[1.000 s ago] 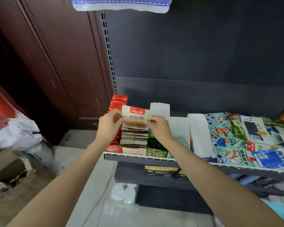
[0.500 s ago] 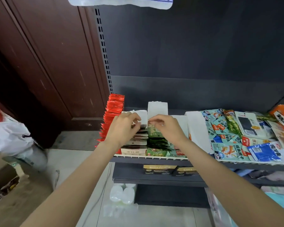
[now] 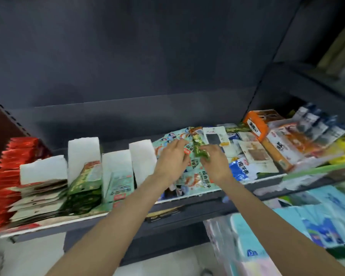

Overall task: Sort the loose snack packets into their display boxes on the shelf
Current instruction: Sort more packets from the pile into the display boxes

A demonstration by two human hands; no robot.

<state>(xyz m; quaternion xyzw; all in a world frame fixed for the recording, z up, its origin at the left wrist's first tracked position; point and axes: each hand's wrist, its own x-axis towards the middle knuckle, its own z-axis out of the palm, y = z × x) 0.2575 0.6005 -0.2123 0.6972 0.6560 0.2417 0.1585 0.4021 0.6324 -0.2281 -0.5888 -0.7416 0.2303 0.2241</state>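
Both my hands are over the pile of loose snack packets on the middle of the shelf. My right hand grips a small green packet lifted slightly off the pile. Beside it, my left hand touches the teal packets with bent fingers; motion blur hides any grasp. To the left stand white-flapped display boxes: one with beige packets, one with green packets, one with teal packets. A row of red packets fills the far left.
An orange box and more mixed packets lie at the right end of the shelf. A blue-and-white packet sits by my right wrist. Teal and blue goods fill the lower right. The dark back panel rises behind.
Both hands left the beige-packet box on the left and moved right to the loose pile. The beige packet is out of my hands, and my right hand now grips a green packet.
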